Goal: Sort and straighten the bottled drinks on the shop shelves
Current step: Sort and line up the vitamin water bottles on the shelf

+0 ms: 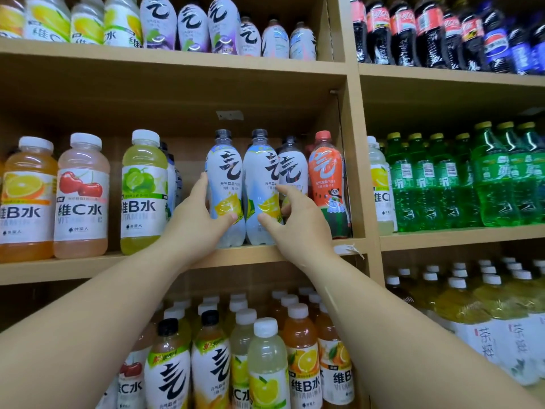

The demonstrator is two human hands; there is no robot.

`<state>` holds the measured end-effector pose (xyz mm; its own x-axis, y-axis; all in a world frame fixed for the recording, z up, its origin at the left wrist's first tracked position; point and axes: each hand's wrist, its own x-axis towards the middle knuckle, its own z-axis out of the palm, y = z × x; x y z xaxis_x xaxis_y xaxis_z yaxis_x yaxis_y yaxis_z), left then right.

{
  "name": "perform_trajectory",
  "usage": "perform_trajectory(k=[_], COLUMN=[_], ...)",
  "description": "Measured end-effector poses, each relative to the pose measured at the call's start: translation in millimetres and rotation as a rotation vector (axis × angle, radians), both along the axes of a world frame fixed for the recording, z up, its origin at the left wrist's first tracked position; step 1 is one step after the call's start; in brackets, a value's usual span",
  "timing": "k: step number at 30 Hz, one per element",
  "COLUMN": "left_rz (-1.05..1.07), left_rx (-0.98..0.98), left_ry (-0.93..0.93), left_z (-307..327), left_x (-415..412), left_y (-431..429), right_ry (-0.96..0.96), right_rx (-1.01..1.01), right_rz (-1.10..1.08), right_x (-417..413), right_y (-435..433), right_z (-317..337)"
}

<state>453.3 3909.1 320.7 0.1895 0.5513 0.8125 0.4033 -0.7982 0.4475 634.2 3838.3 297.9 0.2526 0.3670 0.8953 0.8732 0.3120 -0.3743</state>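
Observation:
Two pale blue sparkling-water bottles with lemon labels stand side by side on the middle shelf (pixel 206 262). My left hand (pixel 193 216) grips the left bottle (pixel 223 172) low down, thumb across its front. My right hand (pixel 290 222) grips the right bottle (pixel 261 175), thumb on its lemon label and fingers curled round its right side. Both bottles are upright and touch each other. Behind my right fingers stands a third white bottle (pixel 292 166), and beside it a red watermelon bottle (pixel 328 184).
Vitamin-water bottles in orange (pixel 28 199), cherry (pixel 82 196) and lime (pixel 144 190) stand left on the same shelf, with a gap before my left hand. Green soda bottles (pixel 472 178) fill the right bay. More bottles crowd the shelves above and below.

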Motion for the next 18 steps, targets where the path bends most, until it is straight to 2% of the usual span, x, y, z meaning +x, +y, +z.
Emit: perform_trajectory(k=[3,6,8,10,14,18], left_rz=[0.134,0.220,0.174,0.056,-0.099,-0.171], left_rx=[0.081,0.325,0.476,0.493,0.445,0.413], left_ry=[-0.034,-0.153,-0.169,-0.132,0.035,0.045], left_z=[-3.0,-9.4,-13.9,-15.9,-13.5,-9.7], left_x=[4.1,13.6,29.8,56.0,121.7,173.8], left_y=[-7.3,-25.5,-44.6,-64.5,-91.4,-98.9], right_ry=[-0.014,0.030,0.065,0.115,0.259,0.329], right_rx=[0.080,0.206,0.300,0.339,0.205,0.011], right_rz=[0.012,0.022,0.019,0.021,0.020,0.057], right_x=[7.7,34.6,57.8,83.2,138.2,174.6], right_y=[-15.0,-42.6,-61.9,-77.1,-89.9,-90.1], right_z=[-4.5,-5.0,-4.0,-2.2,1.8,9.3])
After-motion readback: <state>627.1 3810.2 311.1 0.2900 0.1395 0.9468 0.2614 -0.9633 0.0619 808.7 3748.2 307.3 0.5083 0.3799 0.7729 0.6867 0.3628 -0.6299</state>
